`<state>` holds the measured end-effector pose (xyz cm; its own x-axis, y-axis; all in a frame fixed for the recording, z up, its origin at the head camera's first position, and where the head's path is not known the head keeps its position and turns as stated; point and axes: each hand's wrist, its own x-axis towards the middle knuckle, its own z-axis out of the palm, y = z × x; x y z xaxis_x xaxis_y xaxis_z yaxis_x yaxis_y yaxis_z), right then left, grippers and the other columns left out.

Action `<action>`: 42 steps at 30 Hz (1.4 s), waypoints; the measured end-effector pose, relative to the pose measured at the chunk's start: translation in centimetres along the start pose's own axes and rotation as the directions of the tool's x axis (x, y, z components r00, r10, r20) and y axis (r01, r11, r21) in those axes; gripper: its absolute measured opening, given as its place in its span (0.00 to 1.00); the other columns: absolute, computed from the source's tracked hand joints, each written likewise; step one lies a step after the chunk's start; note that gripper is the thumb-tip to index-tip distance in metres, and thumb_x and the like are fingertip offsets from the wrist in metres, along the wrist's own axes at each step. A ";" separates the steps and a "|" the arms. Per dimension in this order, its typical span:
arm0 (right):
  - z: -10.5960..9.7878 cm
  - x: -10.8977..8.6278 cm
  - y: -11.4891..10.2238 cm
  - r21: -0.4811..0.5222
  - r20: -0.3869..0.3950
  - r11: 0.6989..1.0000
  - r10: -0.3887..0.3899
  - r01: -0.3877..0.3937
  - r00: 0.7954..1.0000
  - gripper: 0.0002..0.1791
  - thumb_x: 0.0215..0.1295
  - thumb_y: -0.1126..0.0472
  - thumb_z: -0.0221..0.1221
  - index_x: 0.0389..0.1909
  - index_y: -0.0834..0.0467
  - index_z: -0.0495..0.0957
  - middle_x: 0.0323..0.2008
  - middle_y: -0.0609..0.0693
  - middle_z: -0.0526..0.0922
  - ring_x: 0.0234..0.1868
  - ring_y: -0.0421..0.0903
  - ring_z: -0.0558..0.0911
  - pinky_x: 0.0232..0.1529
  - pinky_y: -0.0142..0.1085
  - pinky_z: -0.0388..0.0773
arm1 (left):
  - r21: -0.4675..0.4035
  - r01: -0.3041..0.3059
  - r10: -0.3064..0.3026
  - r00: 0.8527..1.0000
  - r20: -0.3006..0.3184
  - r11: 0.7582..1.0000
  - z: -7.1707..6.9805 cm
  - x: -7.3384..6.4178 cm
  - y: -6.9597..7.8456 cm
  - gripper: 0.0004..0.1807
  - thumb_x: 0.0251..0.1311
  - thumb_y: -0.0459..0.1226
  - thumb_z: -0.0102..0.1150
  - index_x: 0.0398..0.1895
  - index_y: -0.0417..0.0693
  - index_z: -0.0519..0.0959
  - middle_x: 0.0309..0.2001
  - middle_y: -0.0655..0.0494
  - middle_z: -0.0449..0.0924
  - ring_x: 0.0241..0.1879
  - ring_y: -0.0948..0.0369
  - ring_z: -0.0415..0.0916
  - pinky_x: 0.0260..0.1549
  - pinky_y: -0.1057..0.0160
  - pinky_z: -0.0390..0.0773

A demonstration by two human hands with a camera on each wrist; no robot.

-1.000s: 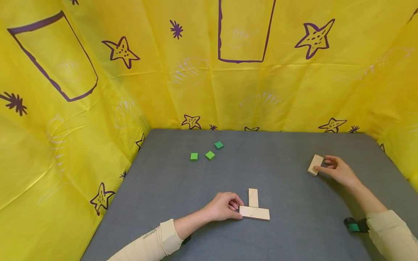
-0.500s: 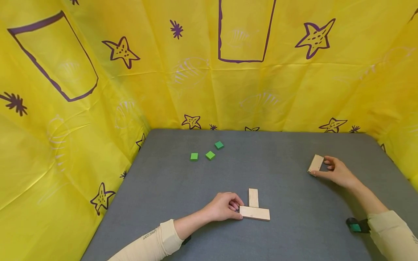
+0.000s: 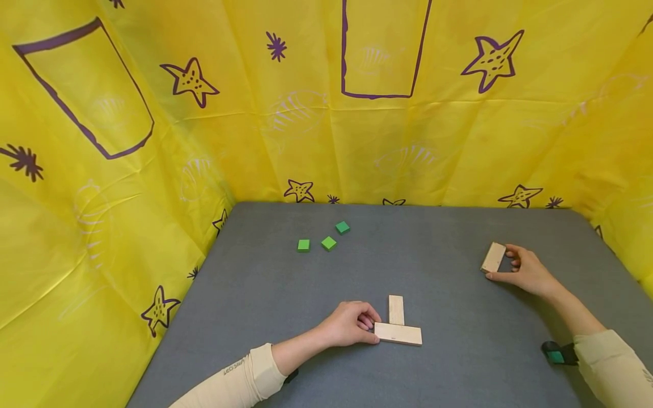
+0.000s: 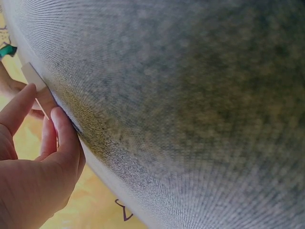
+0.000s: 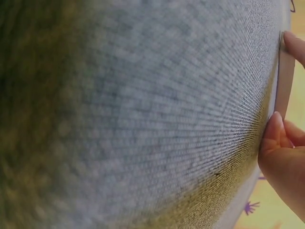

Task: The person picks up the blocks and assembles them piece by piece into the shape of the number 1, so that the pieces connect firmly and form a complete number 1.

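My left hand (image 3: 352,323) holds the left end of a flat, pale wooden block (image 3: 403,334) between thumb and fingers, low on the grey table. Against this block's far side lies a second wooden block (image 3: 396,309), turned crosswise, so the two form an upside-down T. Farther right, my right hand (image 3: 528,273) pinches another wooden block (image 3: 493,258) along its length. Its thumb (image 5: 275,126) is at one end and a fingertip (image 5: 289,40) at the other. In the left wrist view, the left fingers (image 4: 66,129) sit close around the block's end (image 4: 43,93).
Three small green blocks lie toward the back left of the table (image 3: 265,306): a light green one (image 3: 303,245), another light green one (image 3: 329,243) and a darker one (image 3: 342,227). Yellow cloth (image 3: 306,141) with purple drawings hangs behind and along both sides.
The right thumb has slid from the top face of its wooden block to the near end. The left hand and the two blocks by it have stayed in place.
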<state>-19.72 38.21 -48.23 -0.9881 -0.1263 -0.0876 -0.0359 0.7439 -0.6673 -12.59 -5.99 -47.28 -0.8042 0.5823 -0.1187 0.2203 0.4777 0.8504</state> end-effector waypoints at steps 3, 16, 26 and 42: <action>0.0 0.0 0.0 -0.005 -0.001 1.000 0.001 -0.001 1.000 0.54 0.56 0.53 0.70 0.66 0.82 0.48 0.59 0.79 0.58 0.52 0.70 0.66 0.49 0.61 0.68 | 0.005 -0.003 0.003 1.000 -0.002 1.000 0.0 0.0 0.0 0.15 0.44 0.29 0.76 0.35 0.43 0.82 0.28 0.61 0.76 0.29 0.71 0.73 0.32 0.76 0.76; -0.1 -0.2 -0.5 0.001 -0.012 1.000 0.018 -0.018 1.000 0.54 0.56 0.52 0.70 0.65 0.83 0.48 0.57 0.78 0.59 0.51 0.68 0.66 0.47 0.59 0.68 | 0.007 0.000 0.000 1.000 -0.004 1.000 0.0 0.0 0.0 0.15 0.44 0.29 0.76 0.36 0.43 0.82 0.28 0.61 0.76 0.29 0.70 0.73 0.32 0.76 0.76; -0.1 -0.1 -0.7 0.007 -0.037 1.000 0.021 -0.021 0.999 0.54 0.56 0.52 0.70 0.64 0.83 0.48 0.56 0.78 0.60 0.51 0.69 0.67 0.48 0.59 0.68 | 0.002 0.005 -0.005 1.000 0.000 1.000 0.0 0.0 0.0 0.15 0.43 0.29 0.76 0.35 0.43 0.82 0.28 0.62 0.76 0.28 0.72 0.73 0.32 0.76 0.76; 0.3 -0.1 -1.1 0.052 -0.053 0.998 0.049 -0.046 0.997 0.54 0.58 0.51 0.68 0.65 0.83 0.47 0.58 0.78 0.60 0.53 0.70 0.67 0.48 0.57 0.69 | -0.003 0.007 -0.007 1.000 -0.003 1.000 0.1 0.1 -0.1 0.15 0.44 0.29 0.76 0.35 0.43 0.82 0.29 0.61 0.77 0.28 0.72 0.73 0.32 0.76 0.76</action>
<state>-19.52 37.19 -47.66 -0.9952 -0.0549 -0.0810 0.0177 0.7135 -0.7004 -12.65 -5.93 -47.36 -0.8075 0.5769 -0.1228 0.2133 0.4798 0.8511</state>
